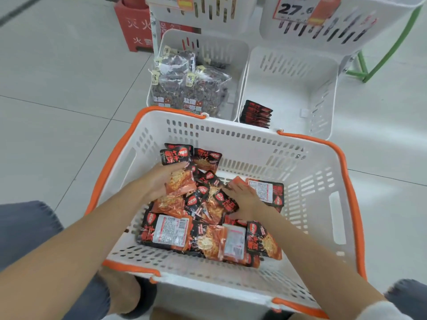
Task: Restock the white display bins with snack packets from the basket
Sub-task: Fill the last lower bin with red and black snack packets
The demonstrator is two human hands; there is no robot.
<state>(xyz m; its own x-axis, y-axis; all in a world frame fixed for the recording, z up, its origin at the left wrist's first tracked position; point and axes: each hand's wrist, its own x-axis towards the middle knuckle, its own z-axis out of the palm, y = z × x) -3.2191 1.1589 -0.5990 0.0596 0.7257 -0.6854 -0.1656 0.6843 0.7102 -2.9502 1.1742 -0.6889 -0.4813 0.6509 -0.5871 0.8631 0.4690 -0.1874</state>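
A white basket (258, 144) with an orange rim stands on the floor in front of me, holding a heap of red-and-black snack packets (208, 239). My left hand (159, 183) is inside it and grips a small stack of packets (179, 181), thumb across the top one. My right hand (242, 197) lies on the middle of the heap with fingers stretched out, touching packets. Beyond the basket, the right white display bin (323, 93) has a few of the same packets (255, 114) standing in its near-left corner.
The left white bin (240, 65) holds clear bags of dark snacks (191, 93). More white bins with a price sign (295, 10) stand higher behind. A red box (136, 28) is at the back left, a green frame (369, 68) at the right. My knees flank the basket.
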